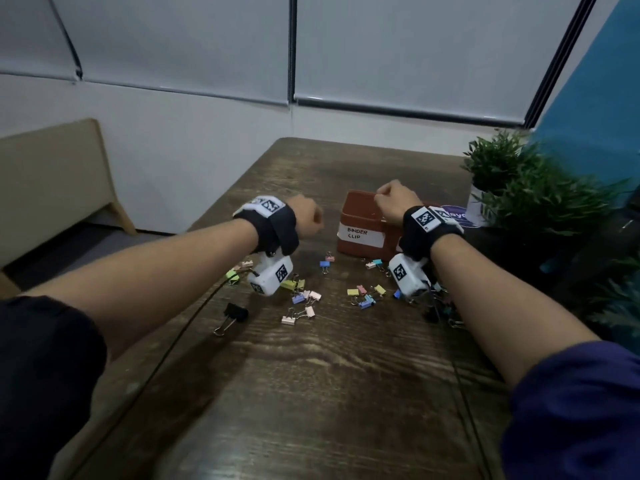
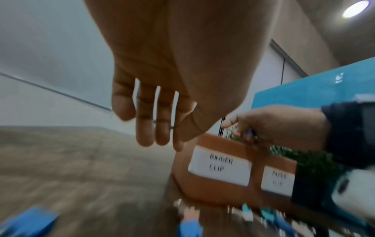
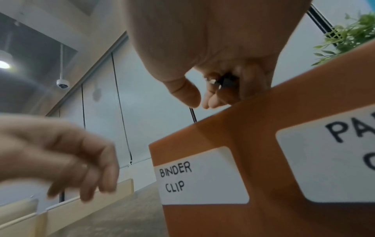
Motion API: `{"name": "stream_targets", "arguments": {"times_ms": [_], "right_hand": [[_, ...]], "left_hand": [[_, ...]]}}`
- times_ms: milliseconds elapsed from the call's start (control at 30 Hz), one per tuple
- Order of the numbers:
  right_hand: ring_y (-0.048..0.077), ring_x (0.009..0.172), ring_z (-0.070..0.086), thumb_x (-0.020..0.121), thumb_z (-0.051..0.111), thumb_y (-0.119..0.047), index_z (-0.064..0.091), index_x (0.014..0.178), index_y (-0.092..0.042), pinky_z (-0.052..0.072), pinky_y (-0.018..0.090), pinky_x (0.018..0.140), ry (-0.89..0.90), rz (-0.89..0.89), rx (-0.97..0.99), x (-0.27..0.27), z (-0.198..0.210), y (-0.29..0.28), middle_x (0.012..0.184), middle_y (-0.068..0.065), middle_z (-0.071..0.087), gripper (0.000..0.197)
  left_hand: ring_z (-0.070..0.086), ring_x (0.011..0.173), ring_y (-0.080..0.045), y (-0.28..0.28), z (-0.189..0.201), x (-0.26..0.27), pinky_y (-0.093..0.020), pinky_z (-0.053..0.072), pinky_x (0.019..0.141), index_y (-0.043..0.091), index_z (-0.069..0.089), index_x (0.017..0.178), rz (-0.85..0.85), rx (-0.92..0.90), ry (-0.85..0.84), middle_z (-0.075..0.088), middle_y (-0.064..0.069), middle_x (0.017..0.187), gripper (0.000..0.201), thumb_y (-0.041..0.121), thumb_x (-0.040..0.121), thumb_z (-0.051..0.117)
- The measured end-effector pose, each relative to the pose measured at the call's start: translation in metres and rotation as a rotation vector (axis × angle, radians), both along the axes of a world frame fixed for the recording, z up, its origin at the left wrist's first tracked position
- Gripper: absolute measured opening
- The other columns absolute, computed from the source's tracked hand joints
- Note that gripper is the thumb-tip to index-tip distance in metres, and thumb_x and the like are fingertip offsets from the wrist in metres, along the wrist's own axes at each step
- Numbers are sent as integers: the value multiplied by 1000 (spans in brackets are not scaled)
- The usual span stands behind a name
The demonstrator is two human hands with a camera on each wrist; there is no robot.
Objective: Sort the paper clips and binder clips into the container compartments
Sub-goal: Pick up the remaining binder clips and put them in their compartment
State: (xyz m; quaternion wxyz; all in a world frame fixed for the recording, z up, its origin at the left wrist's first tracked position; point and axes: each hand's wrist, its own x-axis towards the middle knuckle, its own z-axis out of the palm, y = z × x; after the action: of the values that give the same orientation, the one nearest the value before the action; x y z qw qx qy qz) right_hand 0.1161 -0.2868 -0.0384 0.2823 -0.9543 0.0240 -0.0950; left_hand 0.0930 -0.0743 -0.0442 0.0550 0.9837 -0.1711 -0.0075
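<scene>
A brown two-compartment container (image 1: 356,211) stands mid-table, labelled BINDER CLIP on the left (image 3: 202,181) and PAPER CLIP on the right (image 2: 279,179). My right hand (image 1: 391,200) hovers over its top edge. Its curled fingers grip a small dark binder clip (image 3: 225,81), while thumb and forefinger nearly touch (image 3: 202,99). My left hand (image 1: 310,220) hangs in the air left of the container, fingers (image 2: 154,128) relaxed and holding nothing. Several pastel binder clips (image 1: 301,299) (image 1: 363,296) lie scattered on the wooden table in front of the container. A larger black one (image 1: 233,315) lies further left.
Potted green plants (image 1: 519,181) crowd the table's right side, close to the container. A black cable (image 1: 194,317) runs across the table's left edge under my left forearm. More clips lie under my right wrist (image 1: 440,306). A beige bench (image 1: 52,178) stands beyond the table on the left.
</scene>
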Motion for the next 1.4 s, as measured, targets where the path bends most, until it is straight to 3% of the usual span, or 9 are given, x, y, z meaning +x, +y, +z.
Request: {"name": "stream_targets", "arguments": {"times_ms": [133, 267, 433, 500, 667, 833, 1100, 1200, 1400], "right_hand": [[28, 131, 48, 98, 49, -18, 42, 146, -14, 40, 34, 104, 89, 116, -113, -8, -1, 6, 146, 12, 48, 49], [24, 128, 53, 100, 45, -17, 46, 144, -20, 42, 38, 108, 19, 158, -47, -25, 1, -5, 139, 6, 57, 44], [10, 79, 61, 89, 61, -18, 70, 92, -23, 49, 23, 67, -209, 171, -22, -70, 7, -14, 82, -9, 64, 11], [11, 88, 65, 91, 65, -22, 74, 91, -18, 48, 18, 65, -23, 261, -146, -84, 3, -7, 92, -7, 69, 10], [21, 111, 62, 90, 61, -16, 70, 119, -28, 51, 31, 94, 273, 261, -476, -92, -23, 9, 125, -1, 66, 33], [26, 122, 56, 95, 47, -4, 57, 138, -18, 43, 27, 82, 366, 279, -625, -103, -32, 25, 139, 7, 57, 46], [21, 121, 58, 90, 46, 6, 65, 130, -21, 48, 34, 101, 319, 418, -558, -122, -31, 51, 132, 1, 63, 51], [17, 123, 57, 91, 50, 2, 61, 134, -22, 47, 32, 102, 288, 428, -485, -125, -30, 52, 133, -1, 62, 50], [17, 121, 58, 86, 67, -16, 51, 142, -24, 47, 26, 95, 367, 396, -492, -127, -30, 40, 136, -2, 60, 59]], "left_hand": [[49, 129, -24, 0, -27, -20, -34, 38, 107, 25, 50, 141, -70, 56, 154, 50, -3, 144, 51, 6, 94, 44], [51, 127, -24, -11, -40, -32, -31, 39, 103, 26, 50, 141, -135, 90, 200, 54, -3, 141, 45, 14, 99, 43], [57, 117, -18, -11, -38, -45, -28, 42, 101, 29, 63, 128, -227, 28, 201, 64, 3, 128, 44, 9, 93, 45], [58, 115, -13, -2, -34, -53, -27, 43, 100, 30, 66, 124, -229, -39, 223, 66, 8, 124, 47, 5, 90, 45], [54, 125, -22, 39, -23, -63, -29, 40, 101, 23, 57, 135, 10, -51, 32, 58, -1, 137, 47, 7, 92, 46], [49, 129, -28, 98, -34, -72, -32, 38, 104, 17, 51, 140, 276, 56, 164, 52, -10, 143, 42, 24, 99, 47], [58, 115, -22, 93, -36, -93, -31, 46, 99, 24, 68, 122, 152, -73, 255, 65, 0, 125, 42, 6, 93, 42], [60, 115, -24, 80, -31, -93, -24, 45, 86, 18, 59, 132, 166, -174, 196, 64, -4, 128, 38, 10, 96, 52], [59, 116, -29, 59, -33, -86, -35, 51, 93, 26, 48, 143, 158, -162, 137, 46, -8, 147, 52, 5, 95, 39]]}}
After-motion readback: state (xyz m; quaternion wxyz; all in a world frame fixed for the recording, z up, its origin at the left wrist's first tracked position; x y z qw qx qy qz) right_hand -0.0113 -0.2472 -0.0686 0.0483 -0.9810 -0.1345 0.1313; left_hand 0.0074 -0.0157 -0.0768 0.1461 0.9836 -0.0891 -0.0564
